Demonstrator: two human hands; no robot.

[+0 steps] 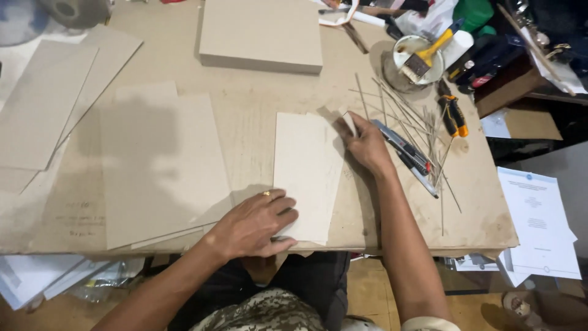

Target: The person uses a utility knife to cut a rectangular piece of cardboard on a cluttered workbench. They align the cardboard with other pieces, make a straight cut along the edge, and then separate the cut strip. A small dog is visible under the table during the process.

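A: What do the hands hold?
B: The left hand (257, 224) lies flat on the near end of a pale card (307, 175), fingers spread. The right hand (365, 144) pinches a small white piece (350, 121) at the card's far corner.
A: Where is the card?
B: On the board table (257, 101), in the middle.
A: What's close?
B: Thin sticks (422, 132) and pens (407, 153) on the right, big sheets (162, 165) on the left.

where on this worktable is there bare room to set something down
Bare board shows between the flat box at the far edge and the cardboard strip under both hands, and at the near right corner of the table. The left half is covered by cardboard sheets. It is crowded right of the right hand: thin sticks, cutters, pliers, glue tub.
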